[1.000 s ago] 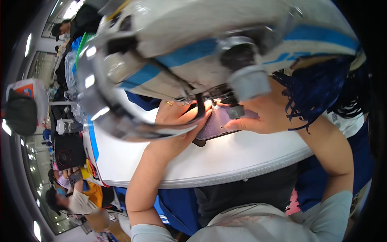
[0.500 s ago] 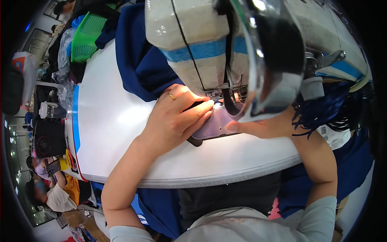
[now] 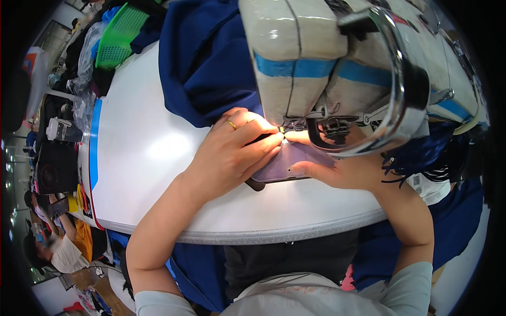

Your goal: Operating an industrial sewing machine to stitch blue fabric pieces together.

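A white sewing machine (image 3: 300, 47) with blue bands stands over the table on my right. Its needle area (image 3: 295, 125) is lit. My left hand (image 3: 232, 145), a ring on one finger, is closed at the near left side of the needle, fingertips pressed together on the edge of dark blue fabric (image 3: 205, 63). The fabric is bunched behind that hand; the bit at the fingertips is mostly hidden. My right hand (image 3: 350, 171) lies over the purplish metal plate (image 3: 287, 158), index finger reaching toward the needle, thumb spread apart from it. A curved chrome guard (image 3: 398, 47) partly covers this hand's far side.
The white table (image 3: 158, 174) has a curved grey front edge. Dark blue strands (image 3: 421, 152) hang at the right. A green basket (image 3: 118, 39) stands far left, near a clear plastic cup (image 3: 64, 130). Another person (image 3: 71, 253) sits at left. More blue fabric (image 3: 421, 231) hangs below the table.
My view has shifted, so the machine head sits further right. My right index finger now shows beside the left fingertips near the needle. The left hand stays in nearly the same place.
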Motion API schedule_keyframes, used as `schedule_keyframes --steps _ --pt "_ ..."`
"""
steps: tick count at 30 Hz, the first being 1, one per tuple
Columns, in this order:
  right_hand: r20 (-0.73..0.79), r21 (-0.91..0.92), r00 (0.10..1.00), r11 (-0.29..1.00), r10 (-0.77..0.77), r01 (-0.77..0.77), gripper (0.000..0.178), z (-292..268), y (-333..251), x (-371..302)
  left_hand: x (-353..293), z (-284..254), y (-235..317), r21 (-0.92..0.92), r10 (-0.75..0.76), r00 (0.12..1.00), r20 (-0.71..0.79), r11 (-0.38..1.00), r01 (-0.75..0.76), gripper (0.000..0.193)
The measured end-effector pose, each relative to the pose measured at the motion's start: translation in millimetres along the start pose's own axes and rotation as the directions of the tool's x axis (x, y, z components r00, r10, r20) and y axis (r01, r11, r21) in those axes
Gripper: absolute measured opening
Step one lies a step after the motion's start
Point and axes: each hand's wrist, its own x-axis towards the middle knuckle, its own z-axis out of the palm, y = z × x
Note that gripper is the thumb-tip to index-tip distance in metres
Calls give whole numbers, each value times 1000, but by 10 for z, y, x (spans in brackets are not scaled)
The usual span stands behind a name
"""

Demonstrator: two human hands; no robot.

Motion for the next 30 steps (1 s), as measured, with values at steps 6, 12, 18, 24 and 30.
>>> schedule_keyframes --steps 6,12,18,24,30 --pt "3 8 1000 1000 -27 27 55 -97 -145 14 -45 -65 -10 -77 -16 1000 -15 997 15 16" --pt "-13 63 1000 998 10 -9 50 -164 -211 90 -74 55 -71 -148 -91 992 -91 986 77 8" --pt "-119 42 990 996 -73 78 53 -151 -177 92 -43 74 -28 -55 -75 993 -93 996 70 20" --pt "-8 91 1000 995 -27 28 54 -149 -148 74 15 49 -25 86 69 995 -67 994 -63 28" --pt "90 -8 994 998 55 -54 61 -141 -115 2 119 -1 49 254 151 987 -46 958 -135 26"
